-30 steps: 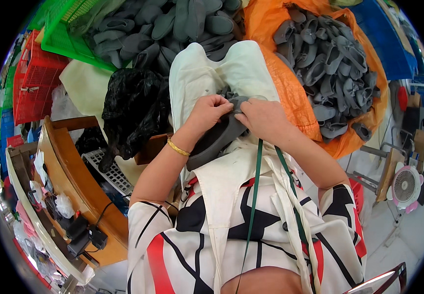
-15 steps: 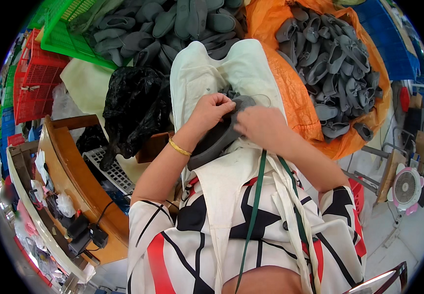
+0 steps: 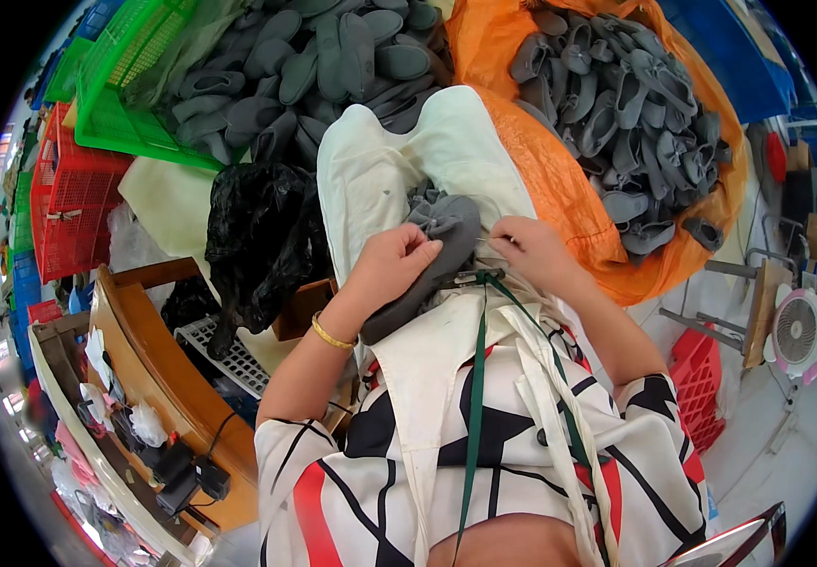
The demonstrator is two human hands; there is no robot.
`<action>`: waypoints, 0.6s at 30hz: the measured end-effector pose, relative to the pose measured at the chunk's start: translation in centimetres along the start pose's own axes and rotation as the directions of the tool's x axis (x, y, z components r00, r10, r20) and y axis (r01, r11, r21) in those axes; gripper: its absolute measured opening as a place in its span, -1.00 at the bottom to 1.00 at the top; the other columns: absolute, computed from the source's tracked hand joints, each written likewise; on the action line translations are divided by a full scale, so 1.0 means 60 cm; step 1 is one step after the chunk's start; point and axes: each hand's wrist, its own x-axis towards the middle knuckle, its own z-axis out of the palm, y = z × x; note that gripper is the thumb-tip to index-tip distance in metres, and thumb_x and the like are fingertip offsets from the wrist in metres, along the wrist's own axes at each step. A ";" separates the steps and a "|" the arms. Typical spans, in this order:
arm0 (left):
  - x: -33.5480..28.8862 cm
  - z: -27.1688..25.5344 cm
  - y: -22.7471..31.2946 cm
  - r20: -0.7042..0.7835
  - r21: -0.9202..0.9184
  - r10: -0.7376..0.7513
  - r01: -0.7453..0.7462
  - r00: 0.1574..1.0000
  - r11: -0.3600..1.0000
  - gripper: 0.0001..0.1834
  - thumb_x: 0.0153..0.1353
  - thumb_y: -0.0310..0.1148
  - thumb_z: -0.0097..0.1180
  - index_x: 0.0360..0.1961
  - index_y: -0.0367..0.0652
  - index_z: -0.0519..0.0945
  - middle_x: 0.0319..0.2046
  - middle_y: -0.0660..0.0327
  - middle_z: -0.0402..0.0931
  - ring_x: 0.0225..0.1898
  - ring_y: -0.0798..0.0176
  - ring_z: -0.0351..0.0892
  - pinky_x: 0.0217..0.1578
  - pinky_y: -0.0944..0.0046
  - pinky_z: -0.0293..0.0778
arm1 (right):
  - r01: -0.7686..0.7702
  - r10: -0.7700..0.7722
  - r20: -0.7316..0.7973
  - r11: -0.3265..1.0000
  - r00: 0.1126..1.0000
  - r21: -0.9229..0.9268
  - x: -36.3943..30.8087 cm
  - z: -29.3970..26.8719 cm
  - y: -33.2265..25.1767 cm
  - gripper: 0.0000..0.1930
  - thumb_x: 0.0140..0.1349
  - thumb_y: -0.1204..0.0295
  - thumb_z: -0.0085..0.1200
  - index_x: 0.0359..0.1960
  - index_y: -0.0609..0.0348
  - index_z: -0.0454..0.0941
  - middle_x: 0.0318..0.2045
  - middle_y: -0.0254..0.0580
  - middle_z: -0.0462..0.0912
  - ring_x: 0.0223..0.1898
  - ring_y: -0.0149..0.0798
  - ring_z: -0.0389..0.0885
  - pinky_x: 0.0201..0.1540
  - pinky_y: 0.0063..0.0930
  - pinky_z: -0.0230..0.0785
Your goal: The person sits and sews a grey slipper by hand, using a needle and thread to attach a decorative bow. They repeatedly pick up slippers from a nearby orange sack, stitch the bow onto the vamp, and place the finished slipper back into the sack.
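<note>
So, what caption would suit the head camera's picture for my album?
Left hand holding a gray shoe over a white apron, right hand beside the shoe, gray footwear heaped beyond.

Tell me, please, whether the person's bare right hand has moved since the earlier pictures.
Yes, rightward: the bare right hand is now nearer the large orange plastic sack and farther from the grey fabric shoe.

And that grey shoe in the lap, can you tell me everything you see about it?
The shoe is dark grey and looks like soft cloth, with a gathered, bow-like bit near its far end. It lies slanted over the white cloth on the lap, its near end toward the person's left. The left hand grips it; the right hand is close, but apart from it. Its opening can't be made out.
</note>
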 end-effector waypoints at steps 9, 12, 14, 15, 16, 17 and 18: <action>-0.029 0.016 0.014 -0.083 0.308 0.167 -0.134 0.983 0.942 -0.71 0.15 -0.31 0.29 -0.27 -0.29 0.50 -0.45 0.06 0.49 -0.45 0.11 0.45 -0.37 0.17 0.42 | 0.183 0.399 -0.229 0.150 0.888 0.972 -0.021 -0.140 0.073 -0.94 0.36 0.45 0.06 -0.18 0.09 0.51 -0.67 -0.51 0.32 -0.69 -0.54 0.24 -0.64 -0.66 0.08; -0.059 0.013 0.041 -0.177 0.480 0.337 -0.218 0.925 0.850 -0.81 0.15 -0.39 0.22 -0.29 -0.24 0.49 -0.43 0.05 0.50 -0.40 -0.03 0.51 -0.39 0.08 0.43 | 0.404 0.532 -0.461 0.229 0.710 0.886 -0.030 -0.171 0.088 -0.93 0.40 0.46 0.02 -0.13 0.08 0.50 -0.55 -0.46 0.39 -0.54 -0.52 0.31 -0.51 -0.66 0.18; -0.068 0.012 0.050 -0.182 0.635 0.460 -0.253 0.869 0.730 -0.87 0.17 -0.41 0.14 -0.29 -0.19 0.50 -0.43 0.08 0.51 -0.31 -0.08 0.56 -0.37 -0.03 0.46 | 0.380 0.428 -0.511 0.356 0.745 0.854 -0.036 -0.173 0.111 -0.87 0.42 0.39 0.05 -0.07 0.10 0.51 -0.45 -0.43 0.47 -0.43 -0.53 0.40 -0.36 -0.66 0.27; -0.071 0.013 0.052 -0.168 0.700 0.499 -0.254 0.850 0.667 -0.87 0.14 -0.46 0.13 -0.25 -0.14 0.54 -0.43 0.14 0.48 -0.32 0.00 0.55 -0.39 0.01 0.48 | 0.331 0.425 -0.508 0.424 0.749 0.843 -0.033 -0.163 0.105 -0.85 0.42 0.38 0.05 -0.06 0.10 0.52 -0.42 -0.42 0.49 -0.41 -0.53 0.41 -0.33 -0.65 0.28; -0.072 0.012 0.051 -0.154 0.707 0.535 -0.286 0.831 0.647 -0.84 0.13 -0.47 0.14 -0.23 -0.14 0.55 -0.43 0.15 0.47 -0.32 0.00 0.55 -0.39 0.01 0.48 | 0.277 0.423 -0.503 0.490 0.753 0.826 -0.029 -0.151 0.092 -0.84 0.42 0.37 0.05 -0.05 0.10 0.53 -0.40 -0.41 0.51 -0.39 -0.54 0.43 -0.29 -0.65 0.30; -0.072 0.011 0.047 -0.139 0.713 0.570 -0.318 0.810 0.625 -0.82 0.12 -0.47 0.14 -0.21 -0.13 0.57 -0.44 0.16 0.47 -0.32 0.01 0.54 -0.40 0.00 0.47 | 0.167 0.411 -0.399 0.495 0.820 0.853 -0.029 -0.131 0.074 -0.81 0.41 0.36 0.04 -0.05 0.14 0.56 -0.32 -0.39 0.55 -0.32 -0.52 0.47 -0.18 -0.60 0.35; -0.070 0.012 0.043 -0.120 0.718 0.606 -0.353 0.786 0.601 -0.79 0.10 -0.48 0.14 -0.19 -0.13 0.58 -0.44 0.17 0.47 -0.31 0.01 0.54 -0.40 0.00 0.47 | 0.073 0.327 -0.330 0.604 0.885 0.793 -0.027 -0.106 0.045 -0.78 0.43 0.31 0.02 -0.07 0.19 0.56 -0.35 -0.40 0.54 -0.33 -0.49 0.49 -0.19 -0.57 0.38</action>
